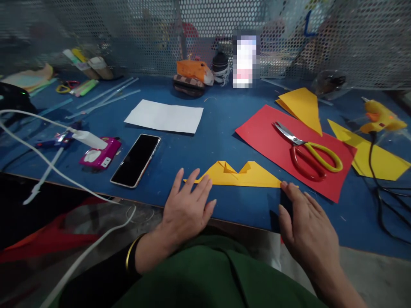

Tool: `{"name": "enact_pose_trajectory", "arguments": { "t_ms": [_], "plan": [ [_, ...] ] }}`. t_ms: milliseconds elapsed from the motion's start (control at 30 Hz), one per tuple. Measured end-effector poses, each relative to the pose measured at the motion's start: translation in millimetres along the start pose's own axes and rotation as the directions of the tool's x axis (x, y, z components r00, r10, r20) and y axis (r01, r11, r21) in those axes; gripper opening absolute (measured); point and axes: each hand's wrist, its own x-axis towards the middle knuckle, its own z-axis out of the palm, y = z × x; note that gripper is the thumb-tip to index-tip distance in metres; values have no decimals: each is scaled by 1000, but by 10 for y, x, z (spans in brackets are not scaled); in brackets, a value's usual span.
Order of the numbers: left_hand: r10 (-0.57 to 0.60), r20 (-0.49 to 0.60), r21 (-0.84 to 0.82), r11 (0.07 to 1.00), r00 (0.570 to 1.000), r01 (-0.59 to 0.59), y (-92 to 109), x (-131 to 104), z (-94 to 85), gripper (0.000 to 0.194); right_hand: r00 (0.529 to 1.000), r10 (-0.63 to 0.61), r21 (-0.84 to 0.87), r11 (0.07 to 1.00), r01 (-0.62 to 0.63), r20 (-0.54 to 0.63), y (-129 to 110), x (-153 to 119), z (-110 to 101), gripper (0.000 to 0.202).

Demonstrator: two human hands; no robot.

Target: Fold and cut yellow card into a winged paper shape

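A folded yellow paper piece [218, 176], long and low with two peaks and a notch between them, lies near the table's front edge. My left hand [189, 203] rests palm down over its left end, fingers stretched out. At its right end, my right hand [306, 220] touches the tip with the index finger, thumb apart from the fingers. To the right, a red sheet [260, 132] lies flat, bearing scissors [305, 145] with red and yellow handles. A blank white sheet [165, 116] lies farther back.
Left of the paper are a smartphone [136, 160] and a pink power strip [101, 154] with a white cable. Yellow sheets [302, 107] and a yellow glue gun [382, 116] occupy the right. Pouches [189, 79] and a lit, blurred screen [245, 62] stand by the perforated metal panel [208, 19].
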Motion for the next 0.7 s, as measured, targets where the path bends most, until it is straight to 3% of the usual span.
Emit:
{"name": "enact_pose_trajectory", "arguments": {
  "t_ms": [167,333,533,600,700],
  "plan": [
    [-65,10,12,998,998,65,-212,-157,-115,38,1000,-7,0,1000,7,-9,12,-9,-1,55],
    [-86,22,-7,996,996,86,-250,-240,-114,40,1000,-7,14,1000,7,-11,26,-22,10,56],
    [-129,6,5,992,992,129,-85,-259,-41,52,999,43,-23,999,-43,21,-50,3,13,62],
    [-89,-5,-11,996,996,89,12,-200,8,56,998,49,-43,998,-48,29,-88,22,6,64],
    [65,43,-108,992,997,-60,149,-59,94,61,999,35,-59,998,-33,24,-123,50,-14,61]
  ]
}}
